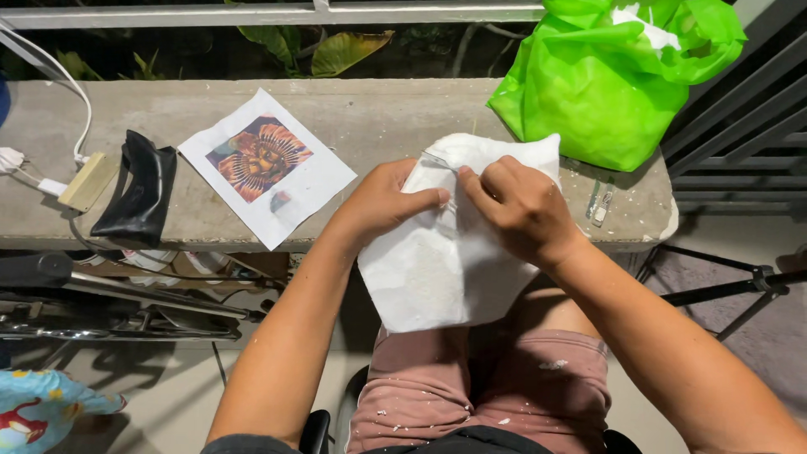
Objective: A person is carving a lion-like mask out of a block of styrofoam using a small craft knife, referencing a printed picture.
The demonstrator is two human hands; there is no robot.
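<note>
- White padded fabric sheet (445, 261): held at the middle of the view, upper edge over the concrete ledge (378, 109), lower part hanging toward the lap in pinkish shorts (504, 387).
- Far left on the ledge: white cable (50, 63) running to a small tan box (88, 181); beside it a slumped black pouch (139, 193).
- Next along: white rectangular paper sheet (269, 168), lying flat and turned at an angle, printed with an orange-and-purple flower picture; no lettering readable.
- Bottom left corner: light blue patterned cloth (42, 408), partly cut off by the frame.
- Left hand (387, 202): fingers curled, thumb pressed on top, pinching the fabric near its upper edge.
- Fabric itself: judged light, soft and floppy, likely to sag without support; best taken at an edge or corner with a pinch, one hand on each side.
- Right hand (517, 206): fingers bent and closed, fingertips pinching the same upper edge just beside the left thumb.
- Right of the hands: small clear object (598, 206) on the ledge, too small to identify.
- Upper right: bright green crumpled bag (605, 84), something white showing at its mouth, resting on the ledge end.
</note>
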